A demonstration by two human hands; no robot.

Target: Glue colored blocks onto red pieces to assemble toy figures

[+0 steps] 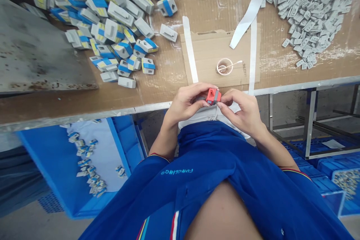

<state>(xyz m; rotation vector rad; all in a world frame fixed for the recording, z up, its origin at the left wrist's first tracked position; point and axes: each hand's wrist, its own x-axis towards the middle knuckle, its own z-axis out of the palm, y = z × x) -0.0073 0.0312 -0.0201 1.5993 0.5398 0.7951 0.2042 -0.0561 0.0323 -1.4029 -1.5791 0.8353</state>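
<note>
Between my two hands, just in front of the table's near edge, is a small red plastic block with a grey band and a dark cut-out in its face. My left hand grips it from the left, thumb below and fingers above. From the other side, my right hand has its thumb and fingertips pinched at the block's right edge; whether a small part sits between them is hidden. Beyond the hands, a small clear cup with a cotton swab in it stands on a taped cardboard sheet.
Grey-and-white blocks with blue and yellow bands are heaped at the left of the table, near a metal plate. Small grey pieces lie piled at the right. A white strip crosses the cardboard. Blue bins stand below.
</note>
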